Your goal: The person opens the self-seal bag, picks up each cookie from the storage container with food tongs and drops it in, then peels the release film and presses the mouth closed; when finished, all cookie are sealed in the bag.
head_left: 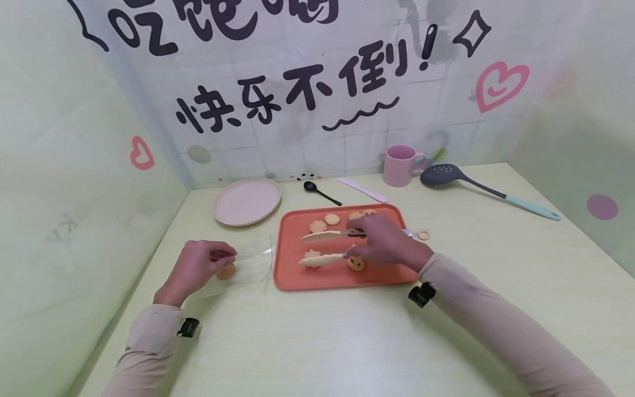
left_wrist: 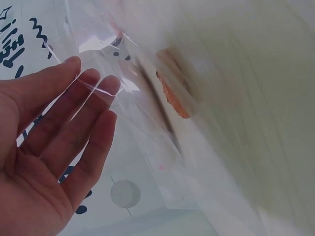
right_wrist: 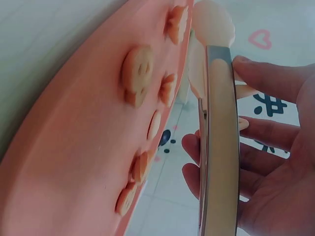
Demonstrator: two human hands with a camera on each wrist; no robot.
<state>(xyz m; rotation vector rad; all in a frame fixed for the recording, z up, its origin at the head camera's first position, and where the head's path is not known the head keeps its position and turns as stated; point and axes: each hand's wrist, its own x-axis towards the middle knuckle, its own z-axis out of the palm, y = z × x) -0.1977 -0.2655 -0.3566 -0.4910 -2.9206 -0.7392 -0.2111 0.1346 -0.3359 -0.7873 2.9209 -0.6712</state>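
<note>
Hard to make out: the transparent plastic bag (head_left: pixel 253 262), left of centre in the head view, readable mostly by glints and a creased right edge. Partly covered by left-hand fingertips: a round brown-orange biscuit (head_left: pixel 226 271), blurred through film in the left wrist view. Hidden behind the right hand (head_left: pixel 379 237): the middle of the silver metal tongs with cream scalloped tips (head_left: pixel 322 236), plus part of the upper-right biscuits. Tongs also cut off at the bottom of the right wrist view. Contact between lower tip and the pale flower-shaped biscuit (head_left: pixel 312 255) beneath: cannot tell.

Left hand (head_left: pixel 198 270) at left of the frame, pinching the bag's edge between thumb and fingertips; bag stretching off to the right, toward the rectangular coral-red tray (head_left: pixel 292 279). Right hand near centre, gripping the tongs, tips parted, pointing left over the tray. Face-patterned round biscuit (head_left: pixel 355 263) just below those fingers; plain round biscuit (head_left: pixel 332 219) up and left. All on the pale wooden bench (head_left: pixel 317 342).
</note>
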